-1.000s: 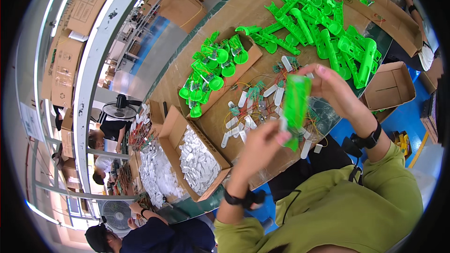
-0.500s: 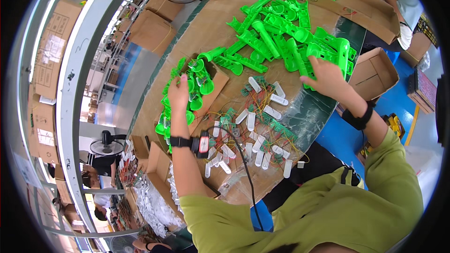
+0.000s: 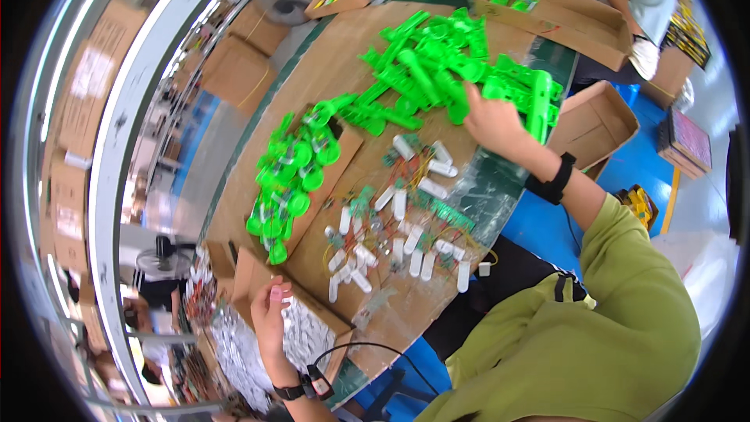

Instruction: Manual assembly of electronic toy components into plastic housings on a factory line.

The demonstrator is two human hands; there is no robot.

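My right hand (image 3: pixel 494 119) reaches to the near edge of a pile of bright green plastic shells (image 3: pixel 418 70); its index finger stretches out against them, and the other fingers are partly hidden. Above a cardboard box of small silvery-white parts (image 3: pixel 308 334) hangs my left hand (image 3: pixel 269 312), its fingers loosely bent and apart, with nothing visible in them. Green cup-ended pieces (image 3: pixel 298 154) fill and overhang a long cardboard box (image 3: pixel 341 158) on the left of the table. Between the hands lie white plastic pieces (image 3: pixel 399 205) wired to green circuit boards (image 3: pixel 445 209).
A long cardboard box (image 3: pixel 578 27) with a few green pieces stands at the far right, near another person's arm (image 3: pixel 621 4). An empty carton (image 3: pixel 598 121) sits beside the table's right edge. A black cable (image 3: pixel 391 348) trails from my left wrist.
My left hand has left the green cup-ended pieces and come down toward me, over the box of silvery parts. The view has shifted somewhat; my right hand stays by the green pile.
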